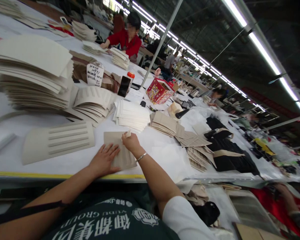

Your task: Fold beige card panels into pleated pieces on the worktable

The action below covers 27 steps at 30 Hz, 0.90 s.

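Panel under my hands: the taupe rectangular panel lies flat on the white-covered table, near its front edge; my left hand is upon its left part, and my right hand is over its upper right part.
My left hand: the left hand is laid flat, with the fingers spread, and it presses on the panel without gripping anything.
My right hand: the right hand is closed, with thumb and fingers pinching a small cream-coloured piece; what this piece is, I cannot tell.
Left of the panel: a curved cream panel with four raised-looking strips lies well beside my left hand.
Behind and right: a stack of white sheets is just beyond the panel, and a stack of taupe pieces is to the right of it.
Writing on my apron: the dark green apron shows "YUDU GROUP" and the characters 御都集团, with a white emblem.
Writing on the tag: the white tag carries several black handwritten lines, which I cannot read surely.
Farther away: a smartphone stands tilted near a red patterned box; a co-worker in red handles pale stacks.
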{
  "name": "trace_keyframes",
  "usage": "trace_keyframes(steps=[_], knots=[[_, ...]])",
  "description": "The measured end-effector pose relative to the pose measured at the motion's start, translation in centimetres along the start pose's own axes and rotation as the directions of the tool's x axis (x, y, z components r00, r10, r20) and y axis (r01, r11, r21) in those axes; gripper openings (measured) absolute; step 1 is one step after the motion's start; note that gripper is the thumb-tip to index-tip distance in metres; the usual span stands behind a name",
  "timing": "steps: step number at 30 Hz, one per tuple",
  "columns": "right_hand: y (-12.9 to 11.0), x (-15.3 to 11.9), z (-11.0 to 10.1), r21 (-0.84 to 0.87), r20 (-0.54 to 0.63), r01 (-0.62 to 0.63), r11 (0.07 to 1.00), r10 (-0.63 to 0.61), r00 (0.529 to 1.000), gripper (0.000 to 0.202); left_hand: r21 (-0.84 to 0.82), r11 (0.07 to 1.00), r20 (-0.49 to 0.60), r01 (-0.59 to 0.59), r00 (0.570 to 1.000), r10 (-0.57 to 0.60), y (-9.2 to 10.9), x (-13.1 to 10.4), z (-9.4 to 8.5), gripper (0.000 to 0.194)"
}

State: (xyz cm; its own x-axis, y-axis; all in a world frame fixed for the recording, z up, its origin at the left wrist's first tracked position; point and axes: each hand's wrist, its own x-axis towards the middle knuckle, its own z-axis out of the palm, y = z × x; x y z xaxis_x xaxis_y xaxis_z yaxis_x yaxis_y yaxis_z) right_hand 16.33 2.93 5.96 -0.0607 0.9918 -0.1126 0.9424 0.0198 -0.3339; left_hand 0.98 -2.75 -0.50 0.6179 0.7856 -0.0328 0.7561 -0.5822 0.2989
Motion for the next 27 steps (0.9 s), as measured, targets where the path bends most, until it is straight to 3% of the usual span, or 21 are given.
trace_keyframes(steps=[5,7,9,15,17,19,23,25,27], knots=[[1.2,-7.9,0.0,0.057,0.139,0.004,0.998,-0.012,0.99,0.024,-0.025,1.0,0.027,0.003,1.0,-0.002,-0.2,-0.1,-0.4,0.084],[1.5,-9.5,0.1,0.05,0.173,0.0,0.999,-0.009,0.985,0.024,-0.026,1.0,0.032,0.002,0.999,-0.001,-0.7,-0.3,-0.4,0.089],[1.4,-9.0,0.3,0.036,0.176,-0.008,0.999,0.002,0.984,0.024,-0.012,1.0,0.021,0.017,1.0,-0.017,-1.2,-0.4,-0.3,0.094],[-0.8,-0.3,0.7,-0.001,-0.014,-0.04,0.999,0.04,0.999,0.03,0.019,0.999,0.057,0.049,0.997,-0.05,-1.5,-0.6,-0.3,0.097],[-1.4,0.8,0.7,-0.027,-0.011,-0.036,0.999,0.036,0.999,0.031,0.021,0.998,0.074,0.058,0.995,-0.06,-1.2,-0.6,-0.6,0.095],[-1.4,-0.4,0.7,-0.067,0.022,0.0,0.998,0.002,1.0,0.029,0.019,0.998,0.081,0.068,0.994,-0.069,-1.0,-0.7,-1.0,0.095],[0.1,-6.5,0.7,-0.045,0.175,0.083,0.996,-0.073,0.982,0.025,-0.012,0.997,0.088,0.081,0.993,-0.08,-0.9,-0.8,-1.4,0.096],[0.8,-8.6,0.7,0.092,0.302,0.021,0.996,-0.048,0.952,0.023,-0.02,0.997,0.091,0.077,0.993,-0.075,-0.9,-0.8,-1.4,0.097],[0.9,-8.9,0.8,0.247,0.346,-0.096,0.964,0.005,0.938,0.022,-0.019,0.997,0.083,0.071,0.994,-0.069,-0.9,-0.8,-1.3,0.096]])
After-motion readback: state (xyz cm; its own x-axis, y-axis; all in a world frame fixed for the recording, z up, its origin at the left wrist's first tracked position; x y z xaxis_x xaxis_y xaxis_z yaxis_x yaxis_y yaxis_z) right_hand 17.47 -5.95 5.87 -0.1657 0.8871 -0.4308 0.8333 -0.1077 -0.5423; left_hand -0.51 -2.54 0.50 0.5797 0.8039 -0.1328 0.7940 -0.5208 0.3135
